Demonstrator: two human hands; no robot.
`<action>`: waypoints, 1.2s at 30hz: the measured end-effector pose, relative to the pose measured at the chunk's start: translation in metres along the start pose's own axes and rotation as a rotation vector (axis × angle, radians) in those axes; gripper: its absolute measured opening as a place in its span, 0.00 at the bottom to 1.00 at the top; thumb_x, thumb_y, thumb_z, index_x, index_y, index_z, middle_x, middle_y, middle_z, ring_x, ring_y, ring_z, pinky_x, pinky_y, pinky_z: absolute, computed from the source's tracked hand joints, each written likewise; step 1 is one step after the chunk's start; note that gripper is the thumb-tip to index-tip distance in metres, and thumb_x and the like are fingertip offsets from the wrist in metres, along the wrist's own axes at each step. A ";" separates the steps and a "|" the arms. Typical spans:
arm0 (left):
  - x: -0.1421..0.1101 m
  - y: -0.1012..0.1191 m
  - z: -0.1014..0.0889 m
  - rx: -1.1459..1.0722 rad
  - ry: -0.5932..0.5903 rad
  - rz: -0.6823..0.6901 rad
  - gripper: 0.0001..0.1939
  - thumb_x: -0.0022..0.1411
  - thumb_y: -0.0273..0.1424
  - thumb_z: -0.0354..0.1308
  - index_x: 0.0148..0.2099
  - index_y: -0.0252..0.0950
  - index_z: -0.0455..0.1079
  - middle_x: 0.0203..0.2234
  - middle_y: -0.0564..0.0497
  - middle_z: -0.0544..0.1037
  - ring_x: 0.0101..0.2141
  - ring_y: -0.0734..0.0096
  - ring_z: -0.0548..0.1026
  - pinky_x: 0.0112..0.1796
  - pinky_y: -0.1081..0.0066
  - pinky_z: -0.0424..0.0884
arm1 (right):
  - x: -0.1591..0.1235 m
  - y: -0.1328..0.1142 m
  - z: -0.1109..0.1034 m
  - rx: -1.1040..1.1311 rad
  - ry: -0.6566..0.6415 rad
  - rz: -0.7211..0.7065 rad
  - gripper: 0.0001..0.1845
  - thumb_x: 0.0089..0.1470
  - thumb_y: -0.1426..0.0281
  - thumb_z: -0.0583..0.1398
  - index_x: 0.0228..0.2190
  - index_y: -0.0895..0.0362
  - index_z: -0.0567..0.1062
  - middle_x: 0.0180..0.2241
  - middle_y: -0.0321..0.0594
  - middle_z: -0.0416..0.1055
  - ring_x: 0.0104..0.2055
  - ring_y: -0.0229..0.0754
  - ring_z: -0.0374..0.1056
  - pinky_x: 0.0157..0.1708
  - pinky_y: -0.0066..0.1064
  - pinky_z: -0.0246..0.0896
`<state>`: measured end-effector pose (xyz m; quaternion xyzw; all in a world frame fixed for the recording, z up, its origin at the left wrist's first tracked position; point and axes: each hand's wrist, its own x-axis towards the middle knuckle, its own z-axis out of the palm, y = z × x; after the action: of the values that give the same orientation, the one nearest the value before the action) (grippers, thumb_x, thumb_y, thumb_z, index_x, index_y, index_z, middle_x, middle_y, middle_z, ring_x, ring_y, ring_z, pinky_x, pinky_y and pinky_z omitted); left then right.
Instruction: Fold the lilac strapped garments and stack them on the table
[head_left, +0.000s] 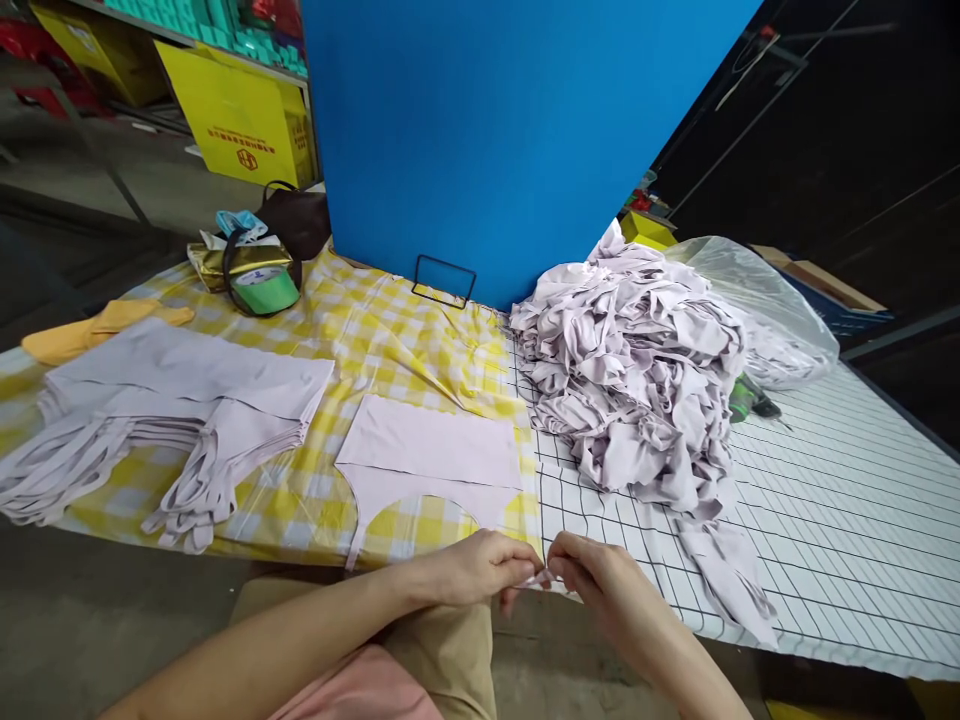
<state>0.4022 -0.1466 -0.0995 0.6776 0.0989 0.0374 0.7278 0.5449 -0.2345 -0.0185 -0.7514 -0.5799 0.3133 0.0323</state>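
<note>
At the table's front edge my left hand (484, 568) and my right hand (600, 575) are close together, fingers pinched. Between their fingertips runs a thin pale lilac strap (538, 578). A lilac strappy top (435, 440) lies flat just beyond my left hand, one strap pointing toward me. Its other strap side goes behind my left hand, and the pinched strap seems to belong to it. Farther left is a neat stack of similar lilac tops (187, 370), straps hanging toward the front edge. A heaped pile of crumpled lilac pieces (637, 370) rises beyond my right hand.
A tall blue panel (495, 140) stands at the back. Yellow checked cloth (375, 320) covers the left side, white gridded cloth (840, 500) the right. A tape roll (262, 290) sits back left, an orange cloth (97, 330) nearby, and a clear plastic bag (787, 320) beyond the pile.
</note>
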 end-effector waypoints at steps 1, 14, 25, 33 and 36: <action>0.000 0.002 0.000 -0.017 0.004 0.019 0.16 0.63 0.38 0.46 0.35 0.33 0.70 0.22 0.55 0.69 0.26 0.77 0.67 0.31 0.78 0.62 | 0.001 0.000 0.000 0.003 0.004 0.000 0.12 0.56 0.71 0.45 0.23 0.54 0.62 0.21 0.33 0.67 0.22 0.36 0.58 0.23 0.26 0.45; 0.005 0.010 0.005 -0.275 0.258 -0.096 0.21 0.54 0.47 0.52 0.32 0.31 0.67 0.15 0.53 0.70 0.18 0.77 0.64 0.22 0.77 0.58 | 0.015 0.024 0.023 0.011 0.486 -0.263 0.11 0.57 0.71 0.46 0.42 0.55 0.62 0.30 0.40 0.66 0.29 0.39 0.65 0.26 0.27 0.60; 0.006 0.005 0.006 -0.303 0.271 -0.135 0.27 0.51 0.55 0.51 0.30 0.33 0.62 0.13 0.55 0.68 0.16 0.76 0.64 0.20 0.77 0.58 | 0.039 0.028 0.066 -0.280 0.759 -0.498 0.11 0.57 0.78 0.46 0.35 0.57 0.66 0.25 0.38 0.64 0.26 0.39 0.61 0.25 0.28 0.56; 0.006 -0.008 -0.041 0.765 0.564 -0.033 0.07 0.60 0.33 0.54 0.35 0.35 0.70 0.33 0.50 0.73 0.39 0.67 0.69 0.42 0.67 0.61 | 0.060 0.022 0.069 0.260 0.670 -0.302 0.08 0.52 0.77 0.47 0.29 0.56 0.64 0.24 0.35 0.63 0.24 0.36 0.59 0.25 0.25 0.54; 0.010 -0.020 -0.060 1.124 0.497 0.000 0.07 0.57 0.30 0.57 0.40 0.36 0.69 0.37 0.49 0.70 0.41 0.65 0.67 0.44 0.64 0.60 | 0.069 0.023 0.071 0.458 0.573 -0.226 0.08 0.46 0.77 0.47 0.27 0.56 0.63 0.23 0.33 0.62 0.23 0.35 0.57 0.24 0.25 0.53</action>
<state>0.3990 -0.0873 -0.1240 0.9287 0.2704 0.1364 0.2142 0.5374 -0.2031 -0.1146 -0.7131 -0.5414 0.2067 0.3946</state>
